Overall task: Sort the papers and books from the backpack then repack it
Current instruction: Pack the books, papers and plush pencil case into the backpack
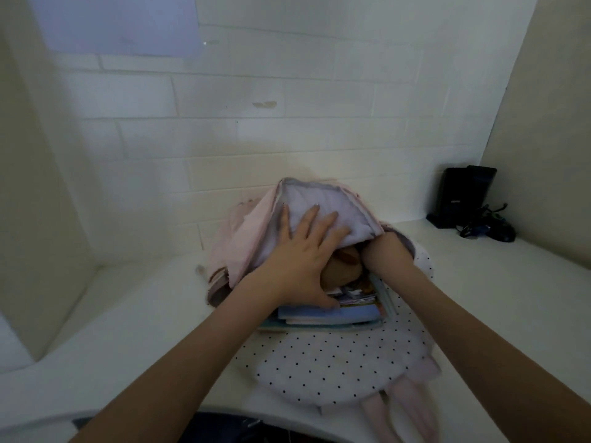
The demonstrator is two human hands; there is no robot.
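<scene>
A white desk [511, 282] is seen across the lower part of the frame. A white brick wall [287, 129] is seen behind it. A sheet of paper [118, 24] is stuck on the wall at the upper left. A black box [460, 195] is stood at the right, with tangled dark cables [489, 225] laid just beside it.

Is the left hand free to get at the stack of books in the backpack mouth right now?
Probably yes: the left hand lies spread on the raised flap, thumb already on the books, nothing covering them.
</scene>
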